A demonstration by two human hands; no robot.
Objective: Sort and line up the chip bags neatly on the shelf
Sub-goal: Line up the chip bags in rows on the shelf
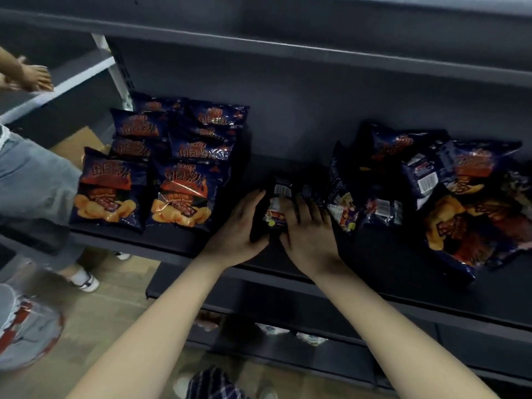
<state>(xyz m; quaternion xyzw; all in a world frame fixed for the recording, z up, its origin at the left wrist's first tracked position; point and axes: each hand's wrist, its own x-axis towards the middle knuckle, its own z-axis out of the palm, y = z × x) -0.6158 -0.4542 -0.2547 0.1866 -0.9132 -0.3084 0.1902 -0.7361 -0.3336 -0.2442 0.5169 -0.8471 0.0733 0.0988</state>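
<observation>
Glossy plastic chip bags (pixel 184 194) lie on the matt dark metal shelf (pixel 288 139).

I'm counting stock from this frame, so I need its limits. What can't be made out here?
- Head view: the middle dark blue foil chip bag shows its back, partly under the left hand and right hand; flavour unreadable.
- Head view: the jumbled dark blue bag pile overlaps, blurs and meets the right edge; uncountable.
- Head view: pale packets below, mostly hidden by the dark metal shelf.

The person has bare forearms (pixel 161 321), a dark blue-and-white checked garment (pixel 213 383) and pale shoes (pixel 182 387).
</observation>
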